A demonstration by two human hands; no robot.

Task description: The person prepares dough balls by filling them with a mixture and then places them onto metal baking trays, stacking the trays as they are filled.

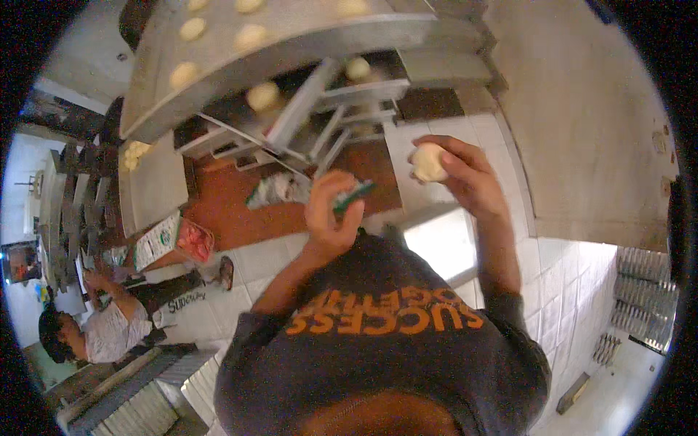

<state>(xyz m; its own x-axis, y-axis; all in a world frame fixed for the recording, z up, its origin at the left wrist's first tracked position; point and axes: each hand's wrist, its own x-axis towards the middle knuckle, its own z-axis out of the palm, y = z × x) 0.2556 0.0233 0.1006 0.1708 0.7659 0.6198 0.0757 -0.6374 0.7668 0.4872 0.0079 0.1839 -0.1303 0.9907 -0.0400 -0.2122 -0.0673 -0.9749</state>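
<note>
My right hand [458, 178] grips a pale, rounded ball of dough [432, 161] to the right of centre. My left hand [336, 218] is closed around a small green, flat object [358, 193], blurred and partly covered by the fingers. Above both hands, a metal tray [407, 25] carries several pale dough balls [193, 29] in spaced positions. More dough balls [262, 95] sit just under its near edge, among metal frame bars [305, 109].
A co-worker [109, 327] in a light shirt is at the lower left, beside stacked racks [80, 196]. A carton with a red bag [163, 243] lies on a brown surface [240, 225]. A tall pale panel [582, 116] is at right, above metal racks [640, 291].
</note>
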